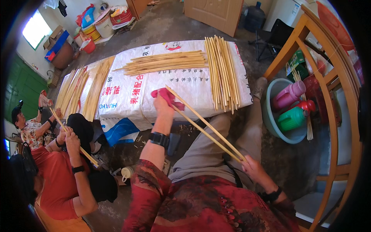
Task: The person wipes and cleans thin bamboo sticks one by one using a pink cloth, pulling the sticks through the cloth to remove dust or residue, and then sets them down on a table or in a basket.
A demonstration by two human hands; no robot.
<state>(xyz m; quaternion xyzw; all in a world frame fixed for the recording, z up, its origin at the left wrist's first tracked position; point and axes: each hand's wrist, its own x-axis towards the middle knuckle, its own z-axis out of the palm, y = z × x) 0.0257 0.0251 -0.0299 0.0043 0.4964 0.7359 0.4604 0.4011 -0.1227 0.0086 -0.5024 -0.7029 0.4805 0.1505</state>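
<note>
Two long thin wooden sticks point(203, 121) slant across my lap, spread apart at the far ends and meeting at the near ends. My right hand point(253, 168) grips their near ends. My left hand point(162, 104) is closed on a pinkish-red cloth point(166, 97), which touches one stick near its far end; the other stick's tip rises just beside the cloth. Beyond, on a table covered with white printed woven sacking point(185, 84), a bundle of sticks point(168, 62) lies crosswise. A thicker bundle point(221, 74) lies lengthwise at the table's right end.
More stick bundles point(97, 87) lie on the table's left part. At left, a person in red point(58, 179) holds sticks; another person point(32, 127) sits beyond. A blue-grey basin point(272, 121) with thermos flasks and a wooden frame point(333, 87) stand at right.
</note>
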